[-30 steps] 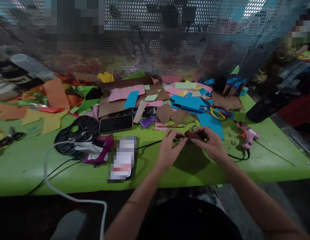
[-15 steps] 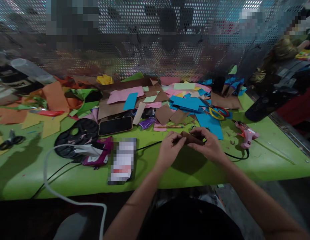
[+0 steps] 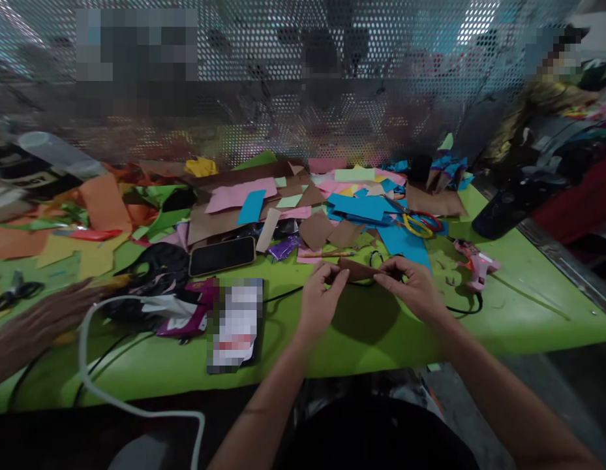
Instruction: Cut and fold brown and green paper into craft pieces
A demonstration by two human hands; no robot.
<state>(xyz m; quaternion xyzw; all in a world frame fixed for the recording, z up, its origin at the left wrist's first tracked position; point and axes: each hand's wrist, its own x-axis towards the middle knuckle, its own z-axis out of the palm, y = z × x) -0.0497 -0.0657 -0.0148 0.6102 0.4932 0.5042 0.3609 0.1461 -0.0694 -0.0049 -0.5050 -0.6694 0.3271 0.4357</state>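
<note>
Evidently both hands are on one thing: a folded-looking piece of brown paper (image 3: 356, 269), held just above the table (image 3: 522, 287), with a shadow lying beneath it. The left hand (image 3: 322, 297) pinches one end between thumb and curled fingers; the right hand (image 3: 410, 284) grips the opposite end the same way. Holding it from both ends probably keeps so light a piece steady and its edge straight, and a fingertip hold seems enough, since paper needs little force.

Left of the left hand lies a phone-like slab (image 3: 237, 326), its face blurred out, and beyond that a magenta pack (image 3: 185, 323) with white tissue sticking out. Farther left, another person's hand (image 3: 48, 320) reaches in over the table; whether it grasps anything I cannot tell. To the right of the right hand rests a pink glue gun (image 3: 476, 264), apart from the loose sheets, perhaps to keep its nozzle off them yet within reach.

Just past the fingertips is a pencil (image 3: 332, 254); beyond it, blue paper (image 3: 364, 207) and other scraps are heaped, seemingly pushed back to leave working room. The scissors (image 3: 417, 226) lie on that heap, handles toward the right hand's side. Behind everything stands a perforated screen (image 3: 263, 124).
</note>
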